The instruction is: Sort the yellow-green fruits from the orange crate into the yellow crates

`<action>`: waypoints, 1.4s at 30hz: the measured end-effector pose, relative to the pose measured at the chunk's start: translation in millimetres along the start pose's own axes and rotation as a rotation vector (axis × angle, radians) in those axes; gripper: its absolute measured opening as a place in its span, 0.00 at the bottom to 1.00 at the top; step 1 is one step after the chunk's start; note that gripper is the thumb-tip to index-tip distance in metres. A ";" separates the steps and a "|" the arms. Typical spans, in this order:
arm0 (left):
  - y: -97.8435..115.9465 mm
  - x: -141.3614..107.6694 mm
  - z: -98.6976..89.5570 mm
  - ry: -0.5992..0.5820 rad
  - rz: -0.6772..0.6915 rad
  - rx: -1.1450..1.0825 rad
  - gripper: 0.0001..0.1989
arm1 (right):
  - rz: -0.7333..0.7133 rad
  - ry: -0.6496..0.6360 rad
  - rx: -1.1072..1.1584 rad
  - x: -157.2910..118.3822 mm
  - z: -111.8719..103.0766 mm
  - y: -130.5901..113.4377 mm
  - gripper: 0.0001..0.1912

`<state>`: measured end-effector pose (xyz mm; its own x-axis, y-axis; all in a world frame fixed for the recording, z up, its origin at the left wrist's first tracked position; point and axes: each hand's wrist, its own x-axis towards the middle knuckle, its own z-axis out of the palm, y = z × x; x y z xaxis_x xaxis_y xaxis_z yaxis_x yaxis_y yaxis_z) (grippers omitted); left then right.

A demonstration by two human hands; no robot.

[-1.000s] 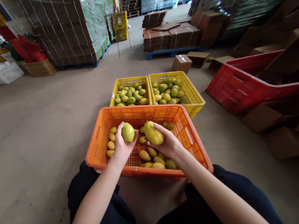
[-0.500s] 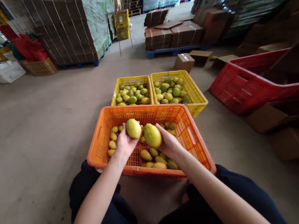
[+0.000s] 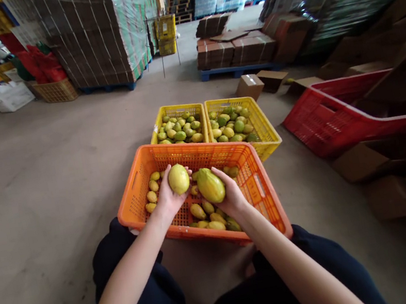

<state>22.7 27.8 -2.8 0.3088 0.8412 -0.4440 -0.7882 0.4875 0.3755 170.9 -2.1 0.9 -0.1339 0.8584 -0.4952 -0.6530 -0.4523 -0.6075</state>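
Observation:
My left hand (image 3: 168,196) holds a round yellow fruit (image 3: 178,179) in its upturned palm, over an orange crate (image 3: 190,150). Beside it, my right hand (image 3: 231,192) is wrapped round the right side of a larger yellow-green fruit (image 3: 211,185). A small gap separates the two held fruits. Below my hands the orange crate holds smaller yellow fruits along its left side and more fruits (image 3: 214,218) near its front edge. Part of the contents is hidden by my hands.
Two yellow crates of green and yellow fruits, left (image 3: 158,118) and right (image 3: 266,127), stand just behind the orange one. On the right is a red crate (image 3: 308,123) with cardboard boxes (image 3: 365,157). Wrapped pallet stacks (image 3: 84,36) stand farther back.
Both fruits have turned a little in my hands. The left one has shifted slightly left, the right one slightly right, so the gap between them is wider.

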 end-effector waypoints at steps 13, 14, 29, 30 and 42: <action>-2.1 2.6 -3.3 -0.082 0.026 0.117 0.20 | -0.042 -0.115 0.172 1.5 -2.5 -1.8 0.15; -2.0 2.4 -4.1 -0.091 0.035 0.155 0.20 | -0.059 -0.139 0.173 1.0 -3.1 -1.6 0.16; -3.2 -13.3 -1.7 -0.342 0.323 0.666 0.16 | -0.320 -0.412 -0.028 -4.3 -6.7 4.8 0.16; -3.1 -13.2 -1.7 -0.346 0.322 0.666 0.16 | -0.325 -0.411 -0.038 -4.1 -7.0 5.2 0.16; -0.4 -18.3 0.5 -0.374 0.317 0.760 0.17 | -0.380 -0.413 -0.125 -5.9 -8.3 6.9 0.16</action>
<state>17.6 12.3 5.5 0.3942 0.9189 0.0152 -0.3426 0.1316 0.9302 173.5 -12.2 -5.6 -0.2040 0.9781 0.0406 -0.6224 -0.0976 -0.7766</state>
